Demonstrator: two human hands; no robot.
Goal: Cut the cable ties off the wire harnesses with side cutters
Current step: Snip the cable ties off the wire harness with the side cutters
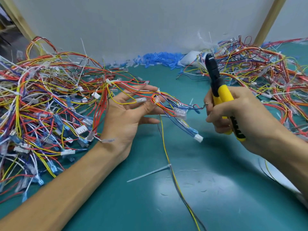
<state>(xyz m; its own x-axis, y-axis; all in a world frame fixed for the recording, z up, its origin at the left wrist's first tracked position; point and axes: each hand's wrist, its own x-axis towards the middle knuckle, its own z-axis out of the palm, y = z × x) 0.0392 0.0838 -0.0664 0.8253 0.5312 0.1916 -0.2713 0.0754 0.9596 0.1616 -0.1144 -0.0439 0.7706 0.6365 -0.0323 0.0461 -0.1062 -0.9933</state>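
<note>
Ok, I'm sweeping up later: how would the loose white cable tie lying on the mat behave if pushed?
The cable tie looks thin and light, so it would probably slide easily over the glossy green mat. It lies almost straight, so likely springy, not limp. Its flat strip seems unlikely to roll.

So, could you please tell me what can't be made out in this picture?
Head view:
side cutters: handles partly hidden by the right hand; whether the jaws are open is blurred.
cable tie on the harness over the left hand: too small and blurred.
left wire pile: cut off by the frame's left edge.
</note>
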